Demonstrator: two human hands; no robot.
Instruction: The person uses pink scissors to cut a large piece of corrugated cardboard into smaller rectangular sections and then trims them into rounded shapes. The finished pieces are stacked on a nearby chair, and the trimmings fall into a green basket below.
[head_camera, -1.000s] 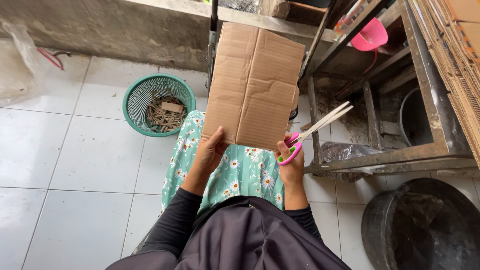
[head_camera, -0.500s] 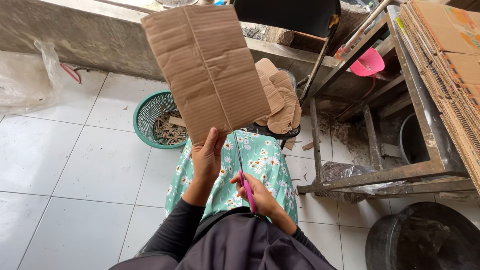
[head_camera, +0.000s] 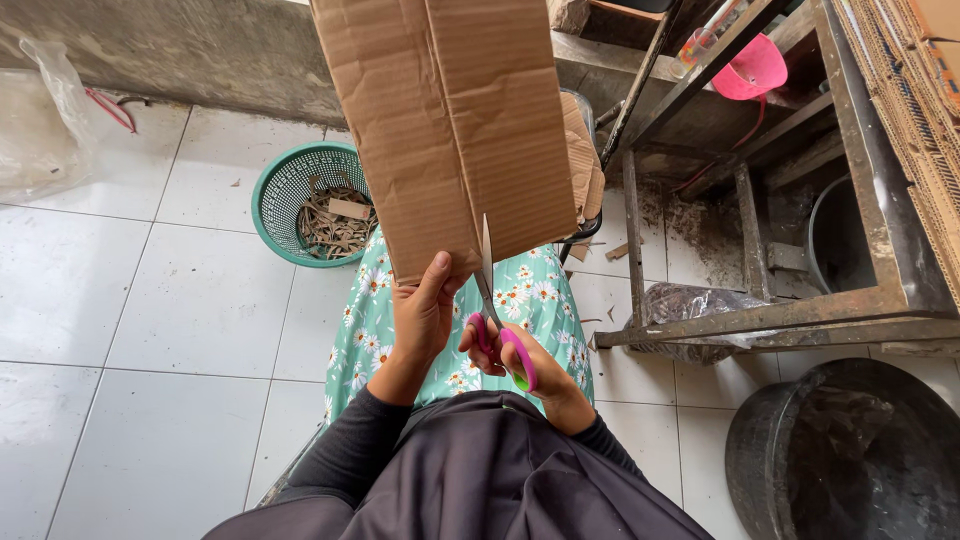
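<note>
Head view: one cardboard sheet (head_camera: 450, 120), one scissors (head_camera: 495, 320).

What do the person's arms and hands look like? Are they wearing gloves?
No gloves. Both hands, the left hand and the right hand, are bare. Long, snug black sleeves cover both arms down to the wrists. No rings or watch show.

the cardboard sheet (head_camera: 450, 120) runs past the top edge, hiding the chair behind.

A clear plastic bag (head_camera: 40, 125) lies crumpled on the white tiled floor (head_camera: 180, 300) at the far left, against the wall. Flattened brown cartons (head_camera: 915, 90) stand stacked on edge at the far right.
</note>
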